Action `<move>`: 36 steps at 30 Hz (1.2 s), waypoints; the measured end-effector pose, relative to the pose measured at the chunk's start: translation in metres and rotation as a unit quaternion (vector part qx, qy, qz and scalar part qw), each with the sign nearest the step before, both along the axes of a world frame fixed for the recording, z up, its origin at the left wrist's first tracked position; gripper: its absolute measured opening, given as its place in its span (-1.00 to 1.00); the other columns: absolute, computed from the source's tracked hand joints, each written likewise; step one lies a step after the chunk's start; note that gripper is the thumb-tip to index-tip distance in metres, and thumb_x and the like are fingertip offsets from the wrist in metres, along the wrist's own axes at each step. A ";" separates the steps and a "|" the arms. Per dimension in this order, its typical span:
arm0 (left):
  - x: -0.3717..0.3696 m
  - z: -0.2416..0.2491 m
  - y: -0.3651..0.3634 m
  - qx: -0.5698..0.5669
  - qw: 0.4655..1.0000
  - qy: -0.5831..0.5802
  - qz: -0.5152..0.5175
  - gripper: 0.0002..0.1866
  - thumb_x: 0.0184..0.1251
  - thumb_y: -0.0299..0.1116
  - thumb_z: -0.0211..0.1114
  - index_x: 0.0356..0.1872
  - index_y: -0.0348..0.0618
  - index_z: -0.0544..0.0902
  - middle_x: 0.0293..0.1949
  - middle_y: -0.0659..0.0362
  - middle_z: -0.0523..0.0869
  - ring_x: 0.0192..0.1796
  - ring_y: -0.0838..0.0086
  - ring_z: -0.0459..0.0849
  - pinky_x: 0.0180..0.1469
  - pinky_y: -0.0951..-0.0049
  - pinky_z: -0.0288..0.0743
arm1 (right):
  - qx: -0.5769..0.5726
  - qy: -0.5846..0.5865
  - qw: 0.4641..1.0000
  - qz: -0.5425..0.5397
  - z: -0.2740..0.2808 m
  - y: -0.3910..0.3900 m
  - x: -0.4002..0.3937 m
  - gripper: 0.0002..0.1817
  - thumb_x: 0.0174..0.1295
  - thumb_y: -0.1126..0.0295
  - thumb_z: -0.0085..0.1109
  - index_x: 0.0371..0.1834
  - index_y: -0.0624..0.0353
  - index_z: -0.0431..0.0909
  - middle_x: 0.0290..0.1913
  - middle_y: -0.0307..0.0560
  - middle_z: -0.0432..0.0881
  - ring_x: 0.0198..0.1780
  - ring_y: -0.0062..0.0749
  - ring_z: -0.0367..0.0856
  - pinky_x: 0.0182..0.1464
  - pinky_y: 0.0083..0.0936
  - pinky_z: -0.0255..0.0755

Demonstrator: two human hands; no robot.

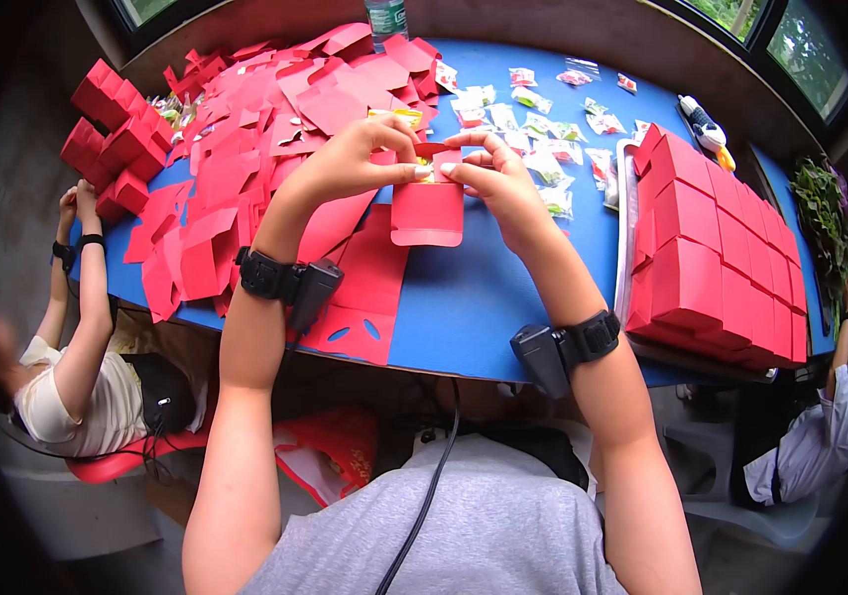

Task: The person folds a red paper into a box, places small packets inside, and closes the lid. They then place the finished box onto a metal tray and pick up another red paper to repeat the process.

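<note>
Between my two hands is a small red paper box, its lid flap hanging open toward me. My left hand pinches the box's left upper edge, thumb at the opening. On the other side, my right hand grips the right edge, its thumb also by the opening. Something yellow shows inside the box, mostly hidden by the fingers. Just behind my hands lie small wrapped candies in clear, red and green packets. Flat red box blanks are heaped to the left of my left hand.
Folded red boxes are stacked on a tray at right. More red boxes stand at far left, near a co-worker's hands. A bottle and a white-and-black object are at the back of the blue table.
</note>
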State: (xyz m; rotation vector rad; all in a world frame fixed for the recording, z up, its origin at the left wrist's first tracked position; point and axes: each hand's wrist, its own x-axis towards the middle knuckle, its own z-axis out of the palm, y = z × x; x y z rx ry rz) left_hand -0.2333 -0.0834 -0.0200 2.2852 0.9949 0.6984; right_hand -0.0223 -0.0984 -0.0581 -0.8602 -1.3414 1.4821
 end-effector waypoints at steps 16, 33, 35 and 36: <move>-0.001 0.003 0.000 -0.071 0.992 -0.103 0.008 -0.79 0.07 -0.36 0.40 -0.33 -0.24 0.59 -0.40 0.25 0.64 -0.33 0.67 0.56 -0.30 0.63 0.41 | -0.010 0.008 1.000 -0.023 -0.002 0.002 -0.002 -0.58 -0.01 0.45 0.24 -0.01 0.13 0.41 -0.28 -0.14 0.53 -0.29 -0.59 0.50 -0.29 -0.65 0.35; 0.000 0.003 0.001 0.015 0.990 0.090 -0.107 -0.34 0.05 -0.23 0.44 0.17 0.01 0.30 -0.12 0.10 0.39 0.04 0.32 0.35 0.11 0.37 0.31 | -0.033 0.078 0.996 -0.042 0.002 -0.006 -0.010 -0.55 0.02 0.53 0.10 0.06 0.25 0.43 -0.20 -0.04 0.53 -0.38 -0.51 0.56 -0.41 -0.53 0.59; 0.002 -0.016 0.006 -0.164 0.977 -0.127 -0.053 -0.46 0.21 -0.21 0.31 0.16 -0.02 0.31 -0.27 0.19 0.41 -0.20 0.47 0.35 -0.05 0.47 0.35 | -0.027 0.101 0.992 -0.065 -0.001 -0.010 -0.015 -0.67 0.04 0.54 0.08 -0.07 0.35 0.47 -0.27 0.00 0.57 -0.46 -0.52 0.56 -0.47 -0.54 0.60; 0.010 -0.016 0.006 -0.077 0.990 -0.118 -0.010 -0.45 0.22 -0.21 0.31 0.17 -0.03 0.29 -0.27 0.19 0.41 -0.20 0.51 0.37 -0.09 0.50 0.36 | -0.034 0.091 0.990 -0.102 -0.004 -0.010 -0.017 -0.72 0.06 0.53 0.08 -0.13 0.38 0.46 -0.29 0.01 0.57 -0.48 -0.50 0.57 -0.49 -0.54 0.60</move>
